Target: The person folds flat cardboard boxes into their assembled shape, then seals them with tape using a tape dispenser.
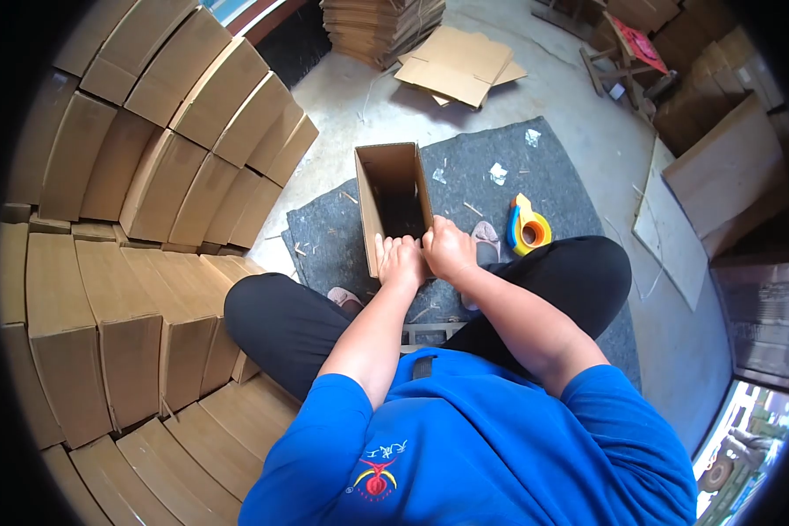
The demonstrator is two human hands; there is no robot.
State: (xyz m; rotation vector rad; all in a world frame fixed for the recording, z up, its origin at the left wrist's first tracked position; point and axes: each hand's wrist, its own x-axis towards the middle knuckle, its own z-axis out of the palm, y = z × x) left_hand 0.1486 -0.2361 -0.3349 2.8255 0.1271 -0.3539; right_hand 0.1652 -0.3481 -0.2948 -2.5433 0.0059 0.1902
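Note:
An upright cardboard box point(370, 206), open at the top and dark inside, stands between my feet on a grey mat point(491, 158). My left hand point(400, 260) grips the near edge of the box, with its fingers over the rim. My right hand point(449, 248) is closed around the near right corner, close beside the left. Parts of the fingers are hidden behind the box wall and the hands themselves. To the right of the box, beside my shoe, lies a yellow and blue tape dispenser point(529, 230) with an orange part.
Stacked cardboard boxes point(193, 96) rise along the left side. Flattened cardboard sheets point(456, 66) lie on the floor beyond the mat, near a tall cardboard stack point(381, 26). A small wooden stand point(627, 61) and leaning boards point(675, 228) are at the right. Scraps litter the mat.

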